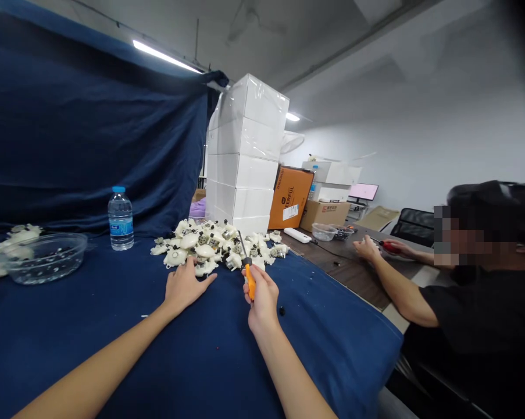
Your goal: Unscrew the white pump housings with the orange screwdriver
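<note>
Blue cloth (114, 331): bowl (9, 273) holds dark bits (59, 254); left hand (184, 288) spread, right hand (262, 301) clamps screwdriver (249, 281).

Grey walls (440, 145) w/ ceiling strip light (166, 56), blue drape (92, 134) behind, wood desk (358, 273) at right.

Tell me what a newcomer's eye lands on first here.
A heap of white plastic parts sits on the blue cloth, with a tall stack of white boxes behind it. In front, the right hand has its grip on an orange-handled screwdriver; the left hand rests flat beside the heap.
</note>
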Available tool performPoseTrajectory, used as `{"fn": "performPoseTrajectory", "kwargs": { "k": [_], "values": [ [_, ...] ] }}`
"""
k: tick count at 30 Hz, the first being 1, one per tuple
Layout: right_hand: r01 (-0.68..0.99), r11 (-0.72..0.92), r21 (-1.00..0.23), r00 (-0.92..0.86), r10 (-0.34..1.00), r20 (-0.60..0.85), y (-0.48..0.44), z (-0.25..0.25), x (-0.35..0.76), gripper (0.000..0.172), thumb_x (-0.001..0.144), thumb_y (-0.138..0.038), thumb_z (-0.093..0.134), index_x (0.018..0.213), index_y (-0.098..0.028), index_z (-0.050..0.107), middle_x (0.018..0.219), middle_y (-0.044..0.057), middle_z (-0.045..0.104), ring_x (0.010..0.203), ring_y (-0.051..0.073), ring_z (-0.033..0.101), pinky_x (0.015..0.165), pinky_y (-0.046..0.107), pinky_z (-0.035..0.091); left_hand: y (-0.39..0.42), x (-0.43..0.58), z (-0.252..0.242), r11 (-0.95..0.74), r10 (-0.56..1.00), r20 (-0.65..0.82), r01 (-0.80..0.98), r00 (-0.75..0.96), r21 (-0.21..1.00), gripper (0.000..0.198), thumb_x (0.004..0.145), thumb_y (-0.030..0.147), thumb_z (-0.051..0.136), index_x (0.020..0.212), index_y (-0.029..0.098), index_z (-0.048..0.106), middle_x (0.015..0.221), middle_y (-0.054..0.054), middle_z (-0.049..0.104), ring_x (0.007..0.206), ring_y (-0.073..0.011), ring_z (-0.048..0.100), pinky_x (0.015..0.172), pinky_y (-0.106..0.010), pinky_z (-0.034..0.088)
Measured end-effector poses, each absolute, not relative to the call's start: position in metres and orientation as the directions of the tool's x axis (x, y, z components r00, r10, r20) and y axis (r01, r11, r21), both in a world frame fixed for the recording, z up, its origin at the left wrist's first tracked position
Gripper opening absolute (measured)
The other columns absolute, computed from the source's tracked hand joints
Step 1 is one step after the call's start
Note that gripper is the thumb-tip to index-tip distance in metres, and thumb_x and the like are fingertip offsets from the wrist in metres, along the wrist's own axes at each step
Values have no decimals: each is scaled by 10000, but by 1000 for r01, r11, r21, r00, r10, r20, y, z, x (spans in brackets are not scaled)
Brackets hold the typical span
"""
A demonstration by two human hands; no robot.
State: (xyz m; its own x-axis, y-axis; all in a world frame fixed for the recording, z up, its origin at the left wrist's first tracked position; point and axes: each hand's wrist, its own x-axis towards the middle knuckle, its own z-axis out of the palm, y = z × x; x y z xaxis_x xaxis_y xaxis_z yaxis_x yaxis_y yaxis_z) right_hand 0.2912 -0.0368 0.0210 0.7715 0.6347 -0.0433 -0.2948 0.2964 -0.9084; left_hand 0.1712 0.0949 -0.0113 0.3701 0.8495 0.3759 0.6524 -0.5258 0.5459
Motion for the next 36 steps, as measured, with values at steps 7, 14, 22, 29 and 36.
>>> {"fn": "performPoseTrajectory", "kwargs": {
  "k": [7,14,22,29,36],
  "values": [
    [-284,265,-921,775,630,-58,-38,20,293,287,930,-311,583,1169,-153,575,1099,73,629,872,189,647,729,362,564,109,170,-17,-457,887,317,550,335,699,490,717,542,615,1058,211,496,1106,-129,666,1060,-330,617,908,-440,429],
    [-283,254,-925,767,639,-59,-38,21,292,303,928,-315,584,1186,-157,570,1147,82,617,932,209,640,781,398,554,96,126,-13,-564,755,310,331,577,757,684,609,326,711,1214,186,424,1133,-91,592,965,-231,640,861,-335,492],
    [-250,242,-938,748,664,-28,-40,22,289,290,929,-314,583,1171,-154,575,1114,76,625,895,197,644,751,377,560,71,74,4,-669,630,312,293,711,683,683,606,187,647,1261,257,467,1157,-63,487,1099,-279,528,986,-431,389],
    [-166,271,-948,659,746,98,-44,29,274,265,886,-255,640,1122,-147,587,917,26,650,550,78,558,451,187,448,52,36,3,-557,676,261,246,689,793,665,558,120,594,1157,275,350,1144,-53,533,941,-222,579,801,-340,449],
    [-146,198,-969,384,914,129,-49,34,237,400,612,-253,806,988,-155,714,835,103,721,401,57,460,367,180,221,44,-11,3,-199,736,107,62,668,978,695,561,98,666,1138,292,331,1101,-32,625,861,-188,614,627,-244,437]
  ]
}}
